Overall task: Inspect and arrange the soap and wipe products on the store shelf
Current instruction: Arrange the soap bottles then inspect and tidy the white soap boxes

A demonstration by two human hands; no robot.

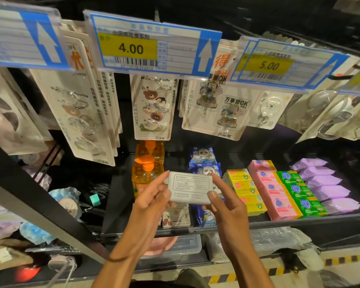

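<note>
We start at the left of the shelf (299,220), where two orange pump bottles (147,173) stand one behind the other.

Just to their right, the left hand (152,201) grips the left end of a pale grey box (190,189). The thumb lies across the printed face and the other fingers curl behind it, out of view.

The box is held in the air in front of the shelf and touches no other product. Its printed panel faces us. Its long axis runs left to right, with the right end slightly lower.

The right hand (227,206) pinches the right end, with the forefinger on the upper corner and the thumb on the lower corner. Both hands are equally near, one at each end.

Directly below the box, at the shelf front, sit small boxes (176,218) printed with cherries. We judge this column, between the pump bottles and the blue packs (206,163), to be the likely slot. The move would therefore go down and away from us.

We judge the step in hand to be reading the label.

Further right lie the yellow boxes (245,190), well clear of both hands.

To set the box down, we would lower it along its short side and keep the long axis level. Either hand could let go first. The risk is a nudge to the nearer pump bottle.
</note>
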